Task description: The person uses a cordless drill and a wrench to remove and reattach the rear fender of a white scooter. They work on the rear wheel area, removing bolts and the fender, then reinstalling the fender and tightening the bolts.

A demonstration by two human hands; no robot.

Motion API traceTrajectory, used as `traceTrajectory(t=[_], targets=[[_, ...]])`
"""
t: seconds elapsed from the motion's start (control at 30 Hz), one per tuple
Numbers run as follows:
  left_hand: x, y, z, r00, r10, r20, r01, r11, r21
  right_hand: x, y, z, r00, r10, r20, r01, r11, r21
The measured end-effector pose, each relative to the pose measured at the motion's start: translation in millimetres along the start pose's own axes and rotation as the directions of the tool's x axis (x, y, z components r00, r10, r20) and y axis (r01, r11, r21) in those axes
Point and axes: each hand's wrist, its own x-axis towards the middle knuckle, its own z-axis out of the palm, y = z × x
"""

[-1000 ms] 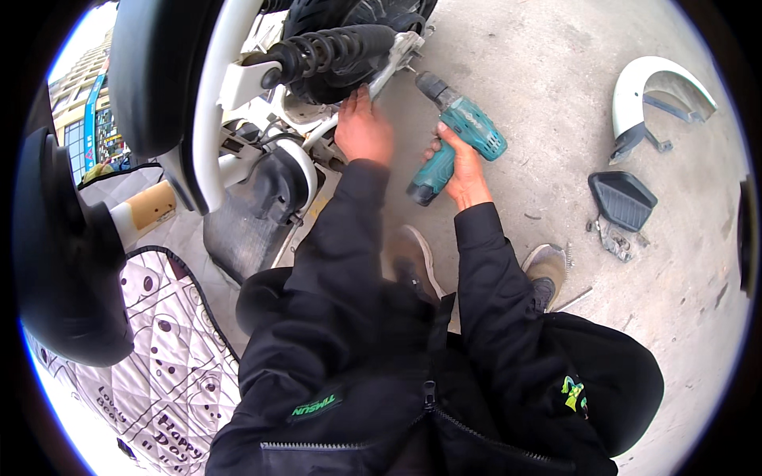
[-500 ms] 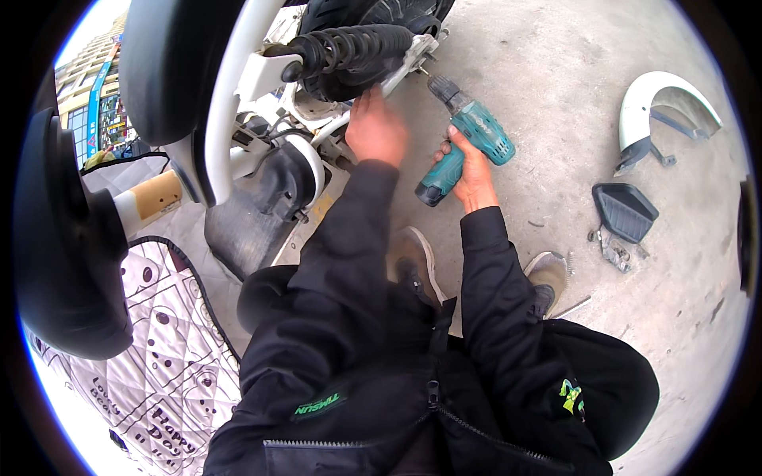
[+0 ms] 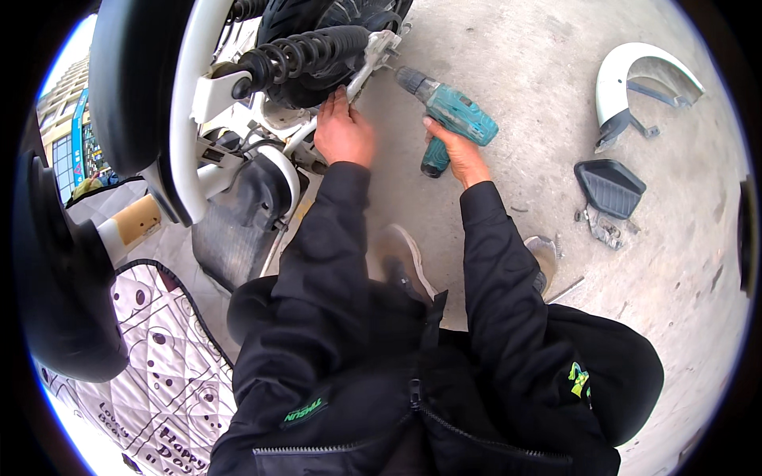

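My left hand (image 3: 344,133) is closed at the white rear frame tube (image 3: 361,77) of a two-wheeled vehicle, below a black coil shock absorber (image 3: 313,54). Its fingertips are pressed together against the underside, and what they grip is hidden. My right hand (image 3: 456,151) grips a teal cordless drill (image 3: 460,115). The drill's chuck points up and left toward a metal bracket (image 3: 382,49) at the shock's lower end; whether the bit touches it I cannot tell. Behind the shock is a black tire (image 3: 286,17).
On the concrete at right lie a white curved fender (image 3: 615,83), a black plastic tray (image 3: 609,186) with metal brackets and a thin rod. A black padded seat (image 3: 135,87) overhangs at upper left, with a quilted printed cover (image 3: 171,333) below. My shoes are beneath my arms.
The whole view has shifted slightly. The drill's battery end has lifted relative to the vehicle and swung a little away from me. My left hand stays at the frame, moving slightly.
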Motion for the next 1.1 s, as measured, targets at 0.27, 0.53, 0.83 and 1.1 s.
traceTrajectory(t=[0.27,0.53,0.83,1.1], targets=[[2.0,-10.9,-6.4,0.999,0.015,0.05,-0.016,1.0,0.01,4.5,-1.0,-10.9,0.996,0.053,0.068,-0.044,0.991,-0.127],[-59.6,-7.4,7.9,0.972,0.201,0.119,-0.19,0.977,-0.098,-17.9,-50.2,-80.9,0.962,-0.262,-0.073,0.094,0.573,-0.814],[-9.4,-31.8,82.5,0.962,-0.048,0.269,0.037,0.998,0.048,-38.4,-47.4,-105.4,0.848,-0.496,0.187,0.108,-0.183,-0.977],[9.6,-60.5,122.2,0.798,-0.052,0.601,0.151,0.982,-0.115,-32.6,-63.6,-73.5,0.785,-0.606,0.129,0.147,-0.021,-0.989]])
